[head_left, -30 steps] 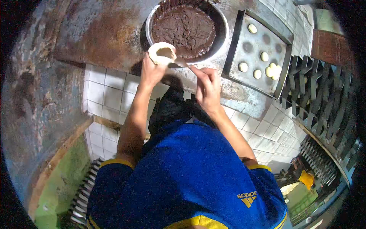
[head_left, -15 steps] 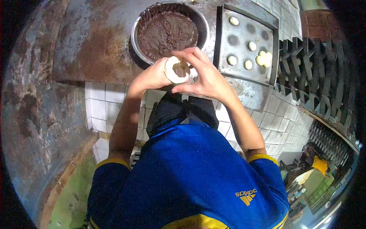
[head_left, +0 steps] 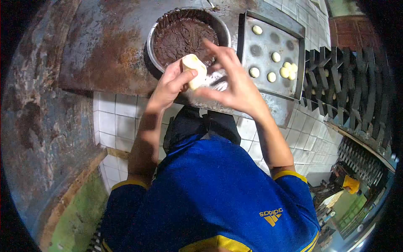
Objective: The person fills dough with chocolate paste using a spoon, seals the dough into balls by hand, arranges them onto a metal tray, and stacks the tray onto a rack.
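My left hand point(head_left: 168, 86) is wrapped round a pale piece of dough point(head_left: 195, 70), its thumb pressed on the near side. The dough looks folded over at the top, and its inside is hardly visible. Just right of it, my right hand point(head_left: 235, 82) is spread, with thumb and fingers apart and slightly blurred by motion. Behind both hands stands a round metal bowl point(head_left: 150, 49) of thick dark brown paste point(head_left: 178, 42).
To the right lies a metal tray point(head_left: 262, 88) with several pale dough balls point(head_left: 271, 77), some clustered together. Beyond it is a dark metal rack point(head_left: 357, 88). A utensil's end point(head_left: 213, 7) shows behind the bowl. White tiles point(head_left: 126, 126) line the counter's front.
A thin tool seen in my right hand earlier is gone from it. That hand has opened beside the dough, whose opening has turned from view and narrowed. The view has shifted, too.
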Demonstrator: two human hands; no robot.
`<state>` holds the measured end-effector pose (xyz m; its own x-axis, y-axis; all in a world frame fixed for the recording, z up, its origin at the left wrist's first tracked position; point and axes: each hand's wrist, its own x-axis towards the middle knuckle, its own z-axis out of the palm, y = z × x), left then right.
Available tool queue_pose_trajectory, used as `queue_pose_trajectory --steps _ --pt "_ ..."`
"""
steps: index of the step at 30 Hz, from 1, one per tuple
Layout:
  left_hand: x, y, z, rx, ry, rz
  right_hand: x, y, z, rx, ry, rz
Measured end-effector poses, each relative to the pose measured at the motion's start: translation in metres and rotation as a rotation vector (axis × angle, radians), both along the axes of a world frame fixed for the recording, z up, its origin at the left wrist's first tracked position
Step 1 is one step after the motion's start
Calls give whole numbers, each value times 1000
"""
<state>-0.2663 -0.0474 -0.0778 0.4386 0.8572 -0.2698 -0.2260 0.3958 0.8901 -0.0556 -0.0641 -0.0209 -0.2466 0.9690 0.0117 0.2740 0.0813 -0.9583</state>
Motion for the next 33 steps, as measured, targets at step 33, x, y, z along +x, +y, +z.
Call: queue_pose_trajectory --steps 33 --pt "67 27 72 47 1 190 25 6 -22 -608 992 -267"
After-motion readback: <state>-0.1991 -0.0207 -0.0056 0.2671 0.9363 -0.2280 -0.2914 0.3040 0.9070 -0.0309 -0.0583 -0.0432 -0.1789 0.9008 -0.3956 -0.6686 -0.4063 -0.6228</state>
